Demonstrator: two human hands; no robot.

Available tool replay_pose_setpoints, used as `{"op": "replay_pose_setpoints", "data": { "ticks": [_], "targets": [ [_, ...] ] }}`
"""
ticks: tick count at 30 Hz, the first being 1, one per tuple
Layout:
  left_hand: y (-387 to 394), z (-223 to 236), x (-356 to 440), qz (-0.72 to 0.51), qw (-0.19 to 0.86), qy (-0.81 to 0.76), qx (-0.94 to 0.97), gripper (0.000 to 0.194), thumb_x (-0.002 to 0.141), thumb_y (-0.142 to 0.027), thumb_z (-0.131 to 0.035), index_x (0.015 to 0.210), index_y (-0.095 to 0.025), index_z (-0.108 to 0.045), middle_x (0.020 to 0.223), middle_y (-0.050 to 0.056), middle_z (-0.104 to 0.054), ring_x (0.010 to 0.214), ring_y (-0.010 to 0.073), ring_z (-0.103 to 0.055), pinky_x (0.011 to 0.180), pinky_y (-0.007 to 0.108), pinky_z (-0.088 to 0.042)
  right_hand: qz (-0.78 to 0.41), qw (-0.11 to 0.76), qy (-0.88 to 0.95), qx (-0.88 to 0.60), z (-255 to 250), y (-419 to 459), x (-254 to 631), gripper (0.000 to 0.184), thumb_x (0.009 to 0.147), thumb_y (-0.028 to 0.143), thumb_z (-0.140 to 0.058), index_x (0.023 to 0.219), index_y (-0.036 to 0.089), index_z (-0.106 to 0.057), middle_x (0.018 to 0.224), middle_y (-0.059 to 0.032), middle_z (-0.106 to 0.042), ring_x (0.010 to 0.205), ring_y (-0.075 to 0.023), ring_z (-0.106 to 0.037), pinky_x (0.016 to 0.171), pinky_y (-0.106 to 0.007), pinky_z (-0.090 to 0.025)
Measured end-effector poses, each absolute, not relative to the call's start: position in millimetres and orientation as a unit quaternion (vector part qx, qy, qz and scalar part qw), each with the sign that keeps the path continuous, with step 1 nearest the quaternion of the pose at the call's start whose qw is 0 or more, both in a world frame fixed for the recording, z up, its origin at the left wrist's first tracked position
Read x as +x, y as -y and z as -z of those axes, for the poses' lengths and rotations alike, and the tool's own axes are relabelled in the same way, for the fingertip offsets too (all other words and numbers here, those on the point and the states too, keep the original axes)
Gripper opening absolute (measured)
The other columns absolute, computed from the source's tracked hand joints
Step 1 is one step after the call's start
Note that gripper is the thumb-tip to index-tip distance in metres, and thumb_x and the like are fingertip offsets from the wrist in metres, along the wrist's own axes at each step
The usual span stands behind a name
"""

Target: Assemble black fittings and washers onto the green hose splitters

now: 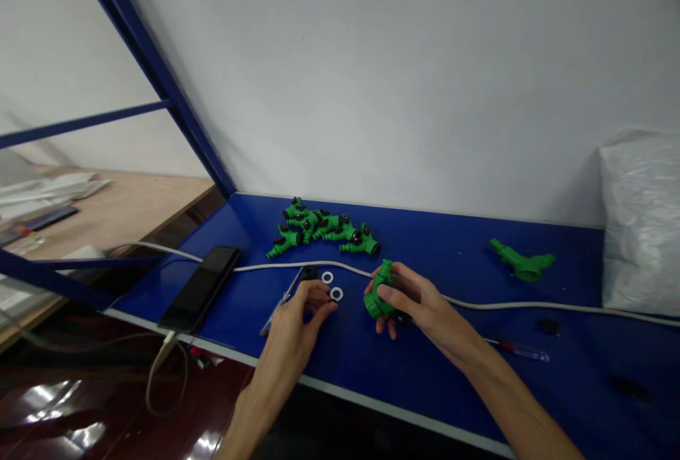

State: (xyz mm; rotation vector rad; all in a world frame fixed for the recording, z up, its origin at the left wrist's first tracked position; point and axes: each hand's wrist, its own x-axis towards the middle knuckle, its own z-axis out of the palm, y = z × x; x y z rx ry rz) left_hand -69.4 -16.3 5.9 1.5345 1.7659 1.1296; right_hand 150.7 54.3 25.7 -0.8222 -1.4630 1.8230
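Note:
My right hand is closed around a green plastic hose splitter, held just above the blue table with its narrow end pointing up. My left hand rests low over the tabletop, thumb and curled fingers apart, the tips beside a white ring washer. A second white washer lies just behind it. Close to the left fingers are a black round part and a screwdriver, partly covered by the hand. Behind them sits a cluster of green hose splitters with black parts.
A black phone with a cable lies at the left edge. A white cord crosses the table. To the right are a green splitter body, another screwdriver, small black parts and a plastic bag against the wall.

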Motion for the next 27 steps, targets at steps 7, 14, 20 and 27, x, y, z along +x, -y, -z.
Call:
{"op": "replay_pose_setpoints", "data": {
  "ticks": [7,14,20,27],
  "targets": [
    [-25,-38,-43,-0.469,0.445,-0.559,0.519,0.025,0.083,-0.042,-0.075,0.092,-0.019,-0.077,0.090,0.004,-0.079,0.087,0.0223,-0.072,0.080,0.029,-0.053,-0.681,0.293,0.569,-0.357,-23,-55,153,0.045,0.089,0.056,-0.067,0.115,0.020,-0.059,0.099,-0.0041,-0.065,0.066,-0.0164,-0.072,0.037,-0.017,-0.046],
    [-58,-42,-21,-0.469,0.445,-0.498,0.578,0.026,0.084,-0.042,-0.075,0.088,-0.017,-0.078,0.092,0.005,-0.071,0.087,0.0200,-0.065,0.078,0.027,-0.048,-0.652,0.294,0.595,-0.366,-18,-58,155,0.044,0.089,0.052,-0.070,0.119,0.022,-0.061,0.101,-0.0030,-0.066,0.058,-0.0098,-0.066,0.032,-0.012,-0.032],
    [-62,-31,-22,-0.428,0.460,-0.518,0.580,0.036,0.085,-0.051,-0.072,0.099,-0.018,-0.077,0.072,-0.002,-0.059,0.069,0.0142,-0.052,0.065,0.025,-0.038,-0.659,0.311,0.570,-0.380,-16,-58,155,0.051,0.093,0.063,-0.059,0.121,0.021,-0.063,0.087,-0.0026,-0.067,0.060,-0.0133,-0.068,0.034,-0.014,-0.030],
    [-60,-27,-26,-0.428,0.551,-0.458,0.550,0.038,0.085,-0.053,-0.073,0.092,-0.015,-0.074,0.077,0.000,-0.063,0.075,0.0149,-0.054,0.070,0.025,-0.038,-0.660,0.331,0.537,-0.409,-19,-55,154,0.059,0.091,0.068,-0.059,0.122,0.019,-0.068,0.074,-0.0022,-0.067,0.059,-0.0135,-0.064,0.040,-0.017,-0.032]
  ]
}}
